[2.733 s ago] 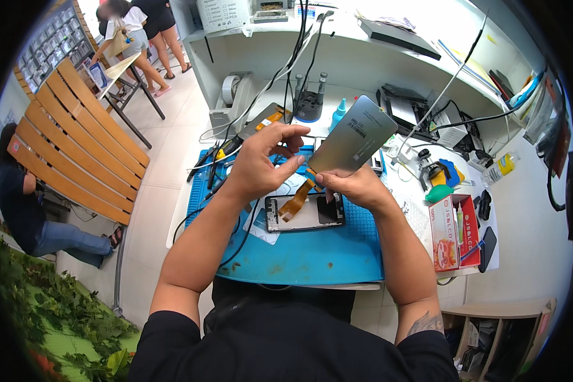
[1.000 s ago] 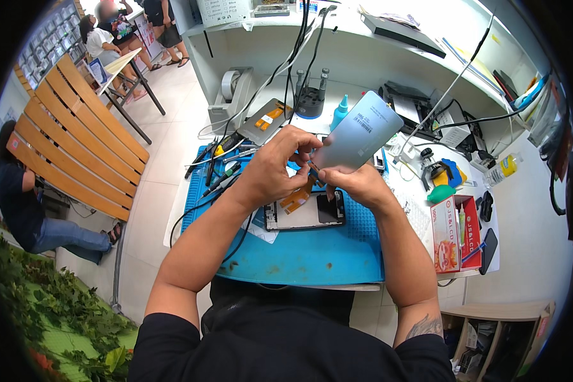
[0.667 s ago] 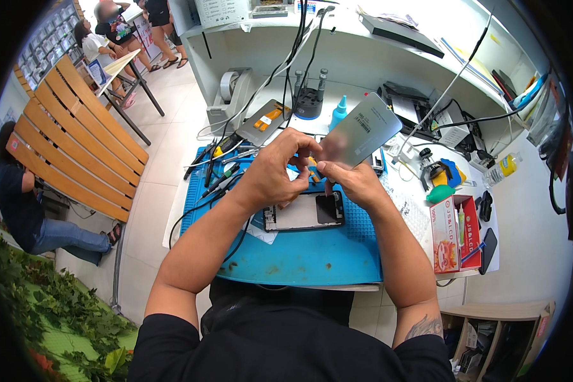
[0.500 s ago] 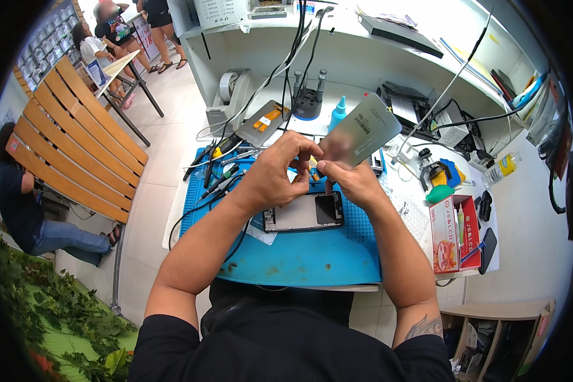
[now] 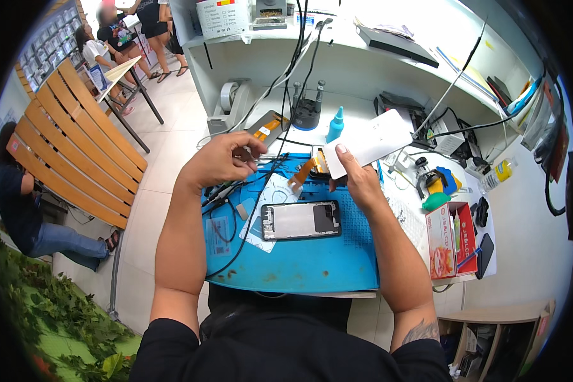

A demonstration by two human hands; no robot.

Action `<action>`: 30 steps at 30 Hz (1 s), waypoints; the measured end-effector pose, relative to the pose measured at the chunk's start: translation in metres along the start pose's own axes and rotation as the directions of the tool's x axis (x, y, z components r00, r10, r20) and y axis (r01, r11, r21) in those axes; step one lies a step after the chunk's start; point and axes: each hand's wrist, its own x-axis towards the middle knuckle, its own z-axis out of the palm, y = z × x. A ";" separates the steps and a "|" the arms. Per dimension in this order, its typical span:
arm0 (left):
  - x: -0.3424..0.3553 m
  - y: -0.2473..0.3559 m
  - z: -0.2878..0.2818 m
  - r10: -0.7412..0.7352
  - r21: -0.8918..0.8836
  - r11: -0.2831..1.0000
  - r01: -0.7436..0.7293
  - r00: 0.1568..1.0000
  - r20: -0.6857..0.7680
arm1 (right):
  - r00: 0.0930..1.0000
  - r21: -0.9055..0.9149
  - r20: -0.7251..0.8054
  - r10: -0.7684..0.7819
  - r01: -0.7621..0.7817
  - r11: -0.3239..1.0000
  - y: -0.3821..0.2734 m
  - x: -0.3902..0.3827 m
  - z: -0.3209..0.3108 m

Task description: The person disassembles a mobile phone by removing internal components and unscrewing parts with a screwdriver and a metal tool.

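My right hand (image 5: 356,177) grips a pale phone screen panel (image 5: 375,134) by its lower left corner, thumb on its face, with an orange flex cable (image 5: 308,170) dangling beside it. My left hand (image 5: 232,159) is apart from it, fingers loosely curled with a gap to the thumb, over the tools (image 5: 225,188) and cables at the mat's left; I see nothing held in it. A black phone frame (image 5: 296,218) lies on the blue mat (image 5: 293,270), a card (image 5: 256,239) beside it. A grey panel with an orange flex cable (image 5: 265,132) lies behind my left hand.
A blue bottle (image 5: 335,127), black tool holder (image 5: 304,114), green blower (image 5: 435,201) and red box (image 5: 450,245) stand around the mat. Cables hang from the shelf (image 5: 325,43). A seated person (image 5: 25,197) is behind the slatted wooden board (image 5: 79,143); several people stand at the back left.
My left hand has moved left, away from the panel, its fingers looser. The panel in my right hand has moved slightly right and down and appears paler. The phone frame now shows uncovered.
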 end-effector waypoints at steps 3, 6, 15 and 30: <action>0.011 0.006 0.006 -0.172 0.153 0.967 0.205 0.964 -0.204 | 1.000 -0.055 0.028 0.003 -0.002 0.998 -0.002 -0.004 -0.007; 0.012 0.007 0.008 -0.100 0.219 0.961 0.171 0.948 -0.304 | 0.999 -0.009 0.042 -0.029 0.030 1.000 -0.001 -0.005 -0.003; 0.021 0.001 0.084 0.034 -0.491 0.871 0.010 0.996 0.079 | 0.946 0.112 0.240 -0.218 0.196 0.974 0.009 -0.006 0.001; 0.027 -0.030 0.083 0.003 -0.793 0.608 0.023 1.000 0.031 | 0.974 0.537 0.212 -0.073 -0.054 0.842 0.016 0.007 -0.002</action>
